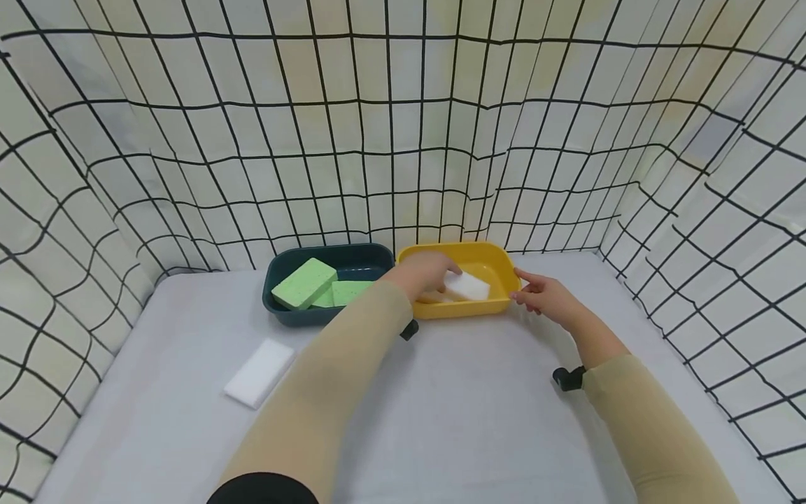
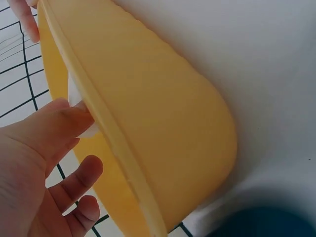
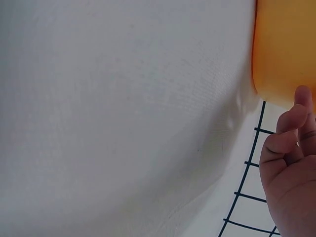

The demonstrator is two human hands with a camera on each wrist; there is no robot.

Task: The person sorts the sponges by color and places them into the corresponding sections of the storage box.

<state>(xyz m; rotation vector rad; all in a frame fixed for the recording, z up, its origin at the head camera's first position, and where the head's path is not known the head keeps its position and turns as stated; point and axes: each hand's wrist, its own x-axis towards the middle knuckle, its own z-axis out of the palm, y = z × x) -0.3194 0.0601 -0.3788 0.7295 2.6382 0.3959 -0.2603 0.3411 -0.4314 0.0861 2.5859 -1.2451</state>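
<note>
From the head view, the left hand (image 1: pixel 428 269) reaches into the yellow plastic tub (image 1: pixel 497 262) at the bench's far edge, fingers on a white foam block (image 1: pixel 467 285) inside it. The right hand (image 1: pixel 546 294) touches the tub's right rim, fingers loosely spread. A dark green tub (image 1: pixel 359 255) of green sponges (image 1: pixel 305 283) sits just left; another white block (image 1: pixel 259 372) lies near the left edge.

The left wrist view shows the thumb (image 2: pixel 59 123) pressing the white block against the tub wall; how firm the hold is I cannot tell.

The right wrist view shows loosely curled fingers (image 3: pixel 289 133) beside the tub.

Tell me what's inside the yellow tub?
Inside the yellow plastic tub lies a white rectangular sponge block, with the left hand on it. Something pale shows beneath the block, but the hand and block cover it.
</note>
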